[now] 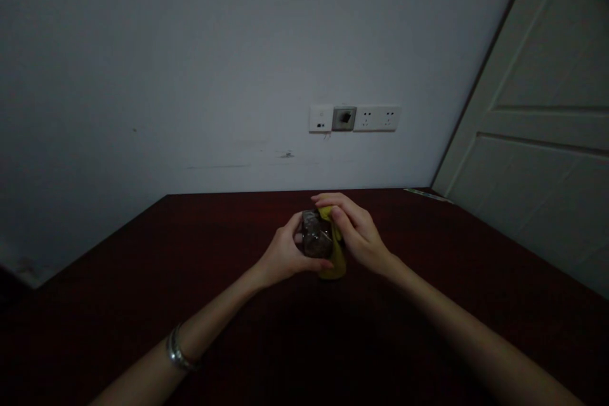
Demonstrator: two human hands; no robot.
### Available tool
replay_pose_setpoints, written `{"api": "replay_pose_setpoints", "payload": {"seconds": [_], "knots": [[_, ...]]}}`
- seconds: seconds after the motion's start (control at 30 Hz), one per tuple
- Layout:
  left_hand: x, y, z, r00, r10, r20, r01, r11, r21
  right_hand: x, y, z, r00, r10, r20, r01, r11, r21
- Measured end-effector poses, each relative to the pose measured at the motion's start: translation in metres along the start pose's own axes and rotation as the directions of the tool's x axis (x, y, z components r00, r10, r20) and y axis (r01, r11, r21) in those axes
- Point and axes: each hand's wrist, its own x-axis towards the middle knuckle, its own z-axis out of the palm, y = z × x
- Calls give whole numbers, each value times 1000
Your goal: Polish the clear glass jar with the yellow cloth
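My left hand (285, 252) is closed around a small, dark, glassy container (316, 235), with the thumb along its underside. The container is rounded and shiny; the dim light hides its exact kind. A yellow cloth (337, 260) is pinched in my right hand (354, 228), between thumb and fingers. Its upper part lies against the container's right rim, and the rest hangs down beside it. Both hands are close together above the dark red tabletop (228, 228), partly covering the container and cloth.
Behind the table is a pale wall (214, 63) with a row of sockets and switch plates (375, 118). A white panelled door (537, 120) stands at the right. A thin flat strip (428, 195) lies at the table's far right edge.
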Motion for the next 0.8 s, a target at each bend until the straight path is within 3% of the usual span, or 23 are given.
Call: {"api": "replay_pose_setpoints", "payload": {"seconds": [0.07,0.13,0.23,0.33,0.47,0.53,0.6,0.7,0.8], "knots": [[-1,0,-1,1000,9,-16,-9,999,40,-1,-5,-2,983,-170,67,173,983,-56],[-1,0,-2,999,15,-34,-12,997,74,-1,-10,-4,926,-330,185,357,924,-137],[-1,0,-3,998,23,-58,-15,990,137,-1,-15,-6,839,-435,326,512,834,-206],[-2,3,-2,998,23,-62,-12,985,175,0,-15,-7,869,-390,305,456,870,-186],[-4,9,-2,999,38,-23,-33,981,189,0,-14,-6,973,-156,169,169,983,-65],[-5,11,-2,1000,25,3,-25,983,184,1,-14,-6,992,-13,128,15,1000,-14],[-5,13,-3,1000,11,14,-14,979,203,1,-13,-6,992,52,114,-53,999,4],[-5,13,-4,1000,8,-11,-4,956,293,2,-14,-8,981,-38,188,49,997,-53],[-4,11,-5,999,-16,-37,28,935,354,4,-21,-9,914,-177,364,254,951,-175]]}}
